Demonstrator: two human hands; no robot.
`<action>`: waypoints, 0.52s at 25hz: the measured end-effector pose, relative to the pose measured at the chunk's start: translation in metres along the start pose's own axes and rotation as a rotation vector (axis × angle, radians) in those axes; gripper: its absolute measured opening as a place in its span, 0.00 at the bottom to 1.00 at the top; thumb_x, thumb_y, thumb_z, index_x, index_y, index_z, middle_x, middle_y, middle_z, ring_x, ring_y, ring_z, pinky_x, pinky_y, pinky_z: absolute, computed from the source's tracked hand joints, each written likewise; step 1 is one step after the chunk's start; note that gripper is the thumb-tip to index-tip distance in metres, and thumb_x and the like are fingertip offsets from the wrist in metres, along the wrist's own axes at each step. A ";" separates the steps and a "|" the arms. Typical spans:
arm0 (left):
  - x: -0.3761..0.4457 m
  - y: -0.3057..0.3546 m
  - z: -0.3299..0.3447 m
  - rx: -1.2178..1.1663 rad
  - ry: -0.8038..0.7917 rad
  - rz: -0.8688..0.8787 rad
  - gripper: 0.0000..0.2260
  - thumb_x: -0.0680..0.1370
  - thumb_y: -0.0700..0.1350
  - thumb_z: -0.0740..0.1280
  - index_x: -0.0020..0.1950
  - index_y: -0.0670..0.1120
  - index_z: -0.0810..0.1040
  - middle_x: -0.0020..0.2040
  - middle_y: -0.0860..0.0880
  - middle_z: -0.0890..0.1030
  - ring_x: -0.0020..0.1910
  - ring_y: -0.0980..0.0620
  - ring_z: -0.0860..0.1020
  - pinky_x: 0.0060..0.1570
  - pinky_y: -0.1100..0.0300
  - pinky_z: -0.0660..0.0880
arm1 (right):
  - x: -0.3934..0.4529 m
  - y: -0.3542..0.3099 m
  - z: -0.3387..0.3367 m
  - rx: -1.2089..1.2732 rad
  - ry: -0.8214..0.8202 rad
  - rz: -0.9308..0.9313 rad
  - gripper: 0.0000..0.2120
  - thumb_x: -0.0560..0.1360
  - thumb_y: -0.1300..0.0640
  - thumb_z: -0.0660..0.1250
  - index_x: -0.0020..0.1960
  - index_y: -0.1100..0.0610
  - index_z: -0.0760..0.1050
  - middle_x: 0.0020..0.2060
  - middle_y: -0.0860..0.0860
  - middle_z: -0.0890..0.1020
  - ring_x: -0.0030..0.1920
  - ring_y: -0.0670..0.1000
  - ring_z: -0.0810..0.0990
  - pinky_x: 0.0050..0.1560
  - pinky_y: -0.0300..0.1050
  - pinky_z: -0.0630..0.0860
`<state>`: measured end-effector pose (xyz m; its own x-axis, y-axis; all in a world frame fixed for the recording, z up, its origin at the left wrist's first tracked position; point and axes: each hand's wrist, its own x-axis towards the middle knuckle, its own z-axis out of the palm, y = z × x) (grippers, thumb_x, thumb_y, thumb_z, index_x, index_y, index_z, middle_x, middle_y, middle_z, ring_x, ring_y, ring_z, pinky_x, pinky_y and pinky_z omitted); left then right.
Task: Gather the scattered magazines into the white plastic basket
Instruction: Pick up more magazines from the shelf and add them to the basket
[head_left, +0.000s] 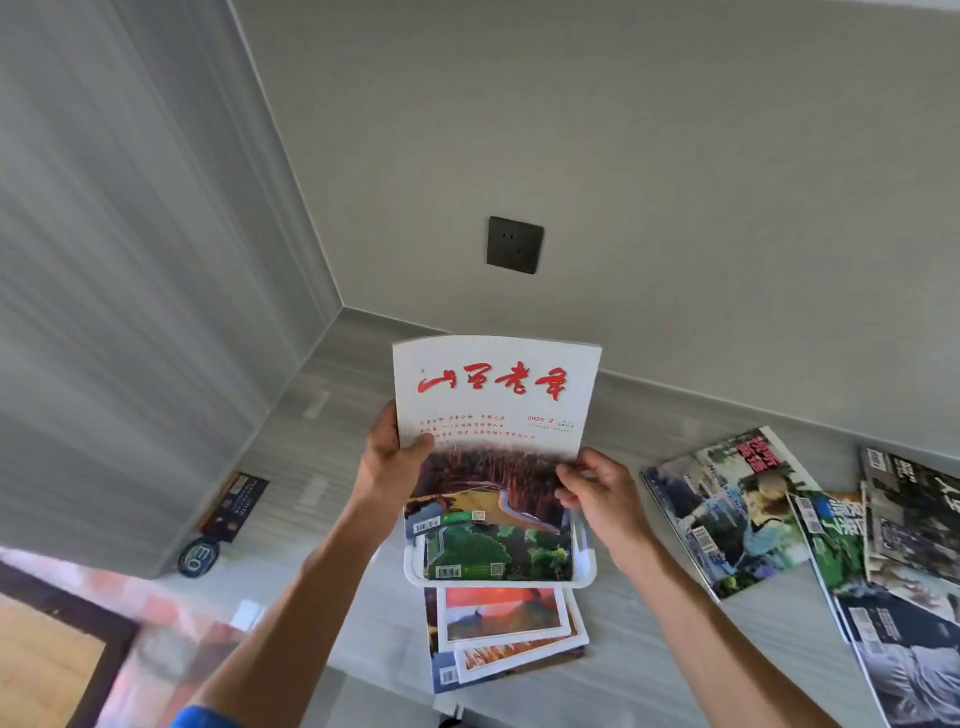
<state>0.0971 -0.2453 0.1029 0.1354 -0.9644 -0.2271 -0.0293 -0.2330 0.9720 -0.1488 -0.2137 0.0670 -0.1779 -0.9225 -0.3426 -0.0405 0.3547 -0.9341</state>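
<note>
Head view: two hands (389, 467) (597, 488) grip one magazine (496, 395) above one basket (584, 569).

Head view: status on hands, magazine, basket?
Left hand and right hand both grip the white red-titled magazine, upright over the white plastic basket. Basket already holds magazines; nothing blocking.

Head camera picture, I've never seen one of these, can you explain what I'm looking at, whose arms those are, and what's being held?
There is no machine here. A person wears a wide-angle camera on the head, looking forward and down, so the two bare arms are their own. The left hand and right hand together hold a magazine with red title lettering upright over a white plastic basket on the grey floor. The basket already holds magazines. A small pile of magazines lies just in front of it, and more scattered magazines lie to the right. A dark wall socket sits on the wall behind.
</note>
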 end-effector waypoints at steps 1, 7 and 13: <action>0.006 -0.007 0.000 0.071 0.019 -0.008 0.23 0.73 0.27 0.62 0.52 0.55 0.77 0.50 0.50 0.85 0.44 0.52 0.81 0.41 0.56 0.78 | 0.002 0.003 0.005 -0.044 0.019 0.014 0.11 0.77 0.66 0.66 0.42 0.52 0.80 0.39 0.50 0.83 0.33 0.47 0.82 0.38 0.40 0.82; 0.021 -0.055 0.008 0.494 -0.109 -0.047 0.17 0.72 0.32 0.64 0.43 0.56 0.76 0.39 0.52 0.83 0.35 0.51 0.81 0.25 0.62 0.77 | 0.013 0.030 -0.003 -0.304 0.188 0.057 0.07 0.78 0.61 0.66 0.43 0.56 0.79 0.42 0.56 0.84 0.35 0.53 0.86 0.37 0.41 0.80; 0.015 -0.078 0.008 0.669 -0.054 -0.126 0.10 0.72 0.39 0.66 0.52 0.48 0.75 0.46 0.47 0.83 0.38 0.45 0.81 0.32 0.53 0.79 | 0.011 0.044 -0.002 -0.510 0.085 0.096 0.11 0.75 0.64 0.62 0.54 0.57 0.79 0.47 0.55 0.85 0.44 0.55 0.84 0.42 0.48 0.80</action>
<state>0.0938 -0.2421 0.0230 0.1288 -0.9255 -0.3561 -0.6247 -0.3546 0.6957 -0.1543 -0.2075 0.0220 -0.2826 -0.8741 -0.3951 -0.4898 0.4856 -0.7241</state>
